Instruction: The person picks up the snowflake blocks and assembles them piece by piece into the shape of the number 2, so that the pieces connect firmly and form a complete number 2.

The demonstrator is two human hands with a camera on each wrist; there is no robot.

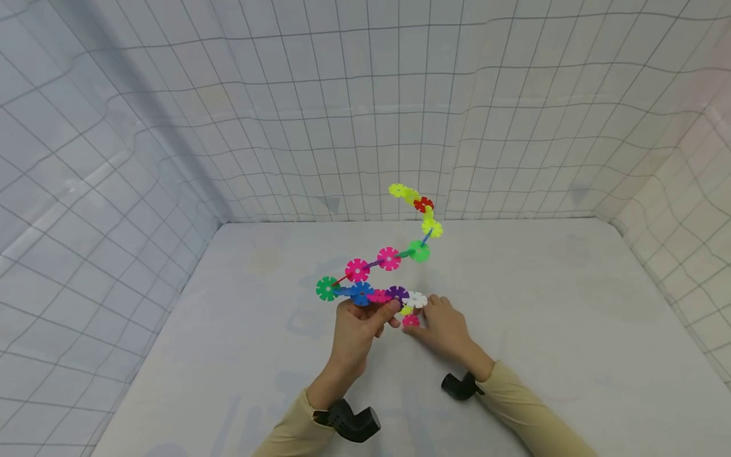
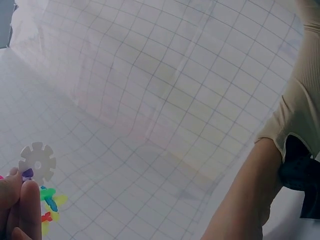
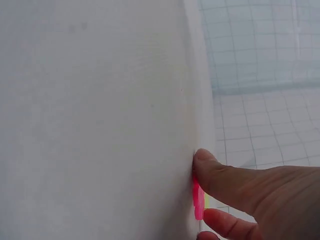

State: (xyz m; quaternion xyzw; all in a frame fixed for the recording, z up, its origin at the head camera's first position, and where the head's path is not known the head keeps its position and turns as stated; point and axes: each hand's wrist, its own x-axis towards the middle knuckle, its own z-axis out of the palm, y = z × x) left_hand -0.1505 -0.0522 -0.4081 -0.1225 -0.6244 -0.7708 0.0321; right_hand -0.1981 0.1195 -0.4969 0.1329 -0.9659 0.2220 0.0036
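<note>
A long chain of slotted plastic snowflake discs (image 1: 357, 270), in pink, green, blue, red, yellow and purple, curves up from my hands. My left hand (image 1: 351, 333) pinches its lower end at a purple disc (image 1: 396, 294), thumb over the front. Just right of the thumb sits a white disc (image 1: 418, 300), which also shows at the fingertips in the left wrist view. My right hand (image 1: 448, 327) holds a pink disc (image 3: 198, 199) between thumb and fingers, low over the table. A yellow disc (image 1: 406, 310) shows between the pink and white ones, partly hidden.
A white table (image 1: 245, 355) lies under both hands. Pale walls with a dark grid (image 1: 400, 114) rise at the back and sides. Each wrist wears a black camera mount (image 1: 354, 422), over cream sleeves (image 1: 525, 406).
</note>
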